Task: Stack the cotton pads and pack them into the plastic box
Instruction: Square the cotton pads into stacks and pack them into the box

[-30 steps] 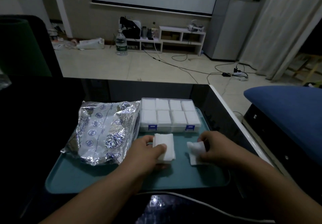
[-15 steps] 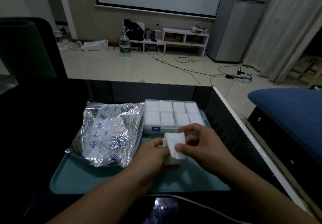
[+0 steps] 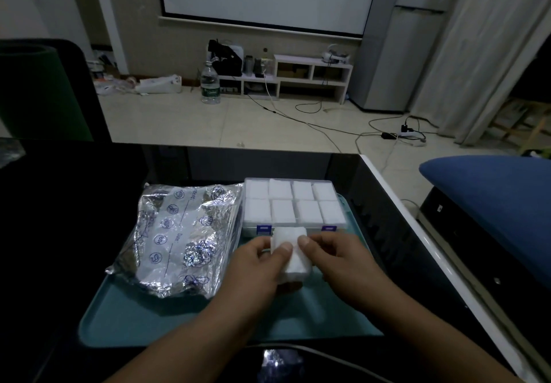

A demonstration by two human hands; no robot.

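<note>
Head view: left hand (image 3: 256,266), right hand (image 3: 340,260) pinch pad stack (image 3: 290,256) (over tray (image 3: 179,323)).

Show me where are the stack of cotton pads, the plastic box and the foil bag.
stack of cotton pads (image 3: 290,253): head view, on its top pad between the thumbs.
plastic box (image 3: 293,203): head view, on its clear lid.
foil bag (image 3: 179,233): head view, on its printed face.

White pad stack (image 3: 290,256) before filled box (image 3: 293,205)
</note>
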